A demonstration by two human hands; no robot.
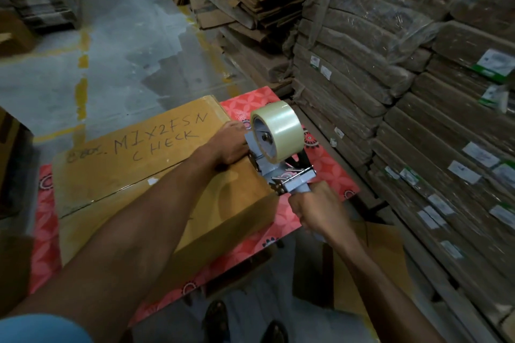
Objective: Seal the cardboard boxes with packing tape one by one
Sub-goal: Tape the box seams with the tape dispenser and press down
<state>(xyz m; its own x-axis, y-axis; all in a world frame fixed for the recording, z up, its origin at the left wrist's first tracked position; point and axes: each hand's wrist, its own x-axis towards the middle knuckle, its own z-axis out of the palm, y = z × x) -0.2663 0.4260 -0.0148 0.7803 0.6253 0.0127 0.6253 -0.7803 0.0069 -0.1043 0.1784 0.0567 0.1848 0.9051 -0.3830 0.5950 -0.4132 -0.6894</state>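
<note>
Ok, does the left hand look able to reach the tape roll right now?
Probably yes. The left hand rests on the box right beside the tape roll, with nothing between them; the right hand grips the tape gun by its handle.

Both arms reach forward from the bottom of the view, bare from the elbow down. The left forearm (133, 231) runs long and straight up to the right, its wrist level. The left hand (227, 145) lies palm down on the top of the box (133, 164), at the right-hand end, with its fingertips hidden behind the tape dispenser (278, 164). The right forearm (370, 281) comes in from the lower right, shorter in view. The right hand (313, 210) is wrapped round the dispenser's handle, knuckles up (slightly blurred). The two hands sit near each other without touching.
</note>
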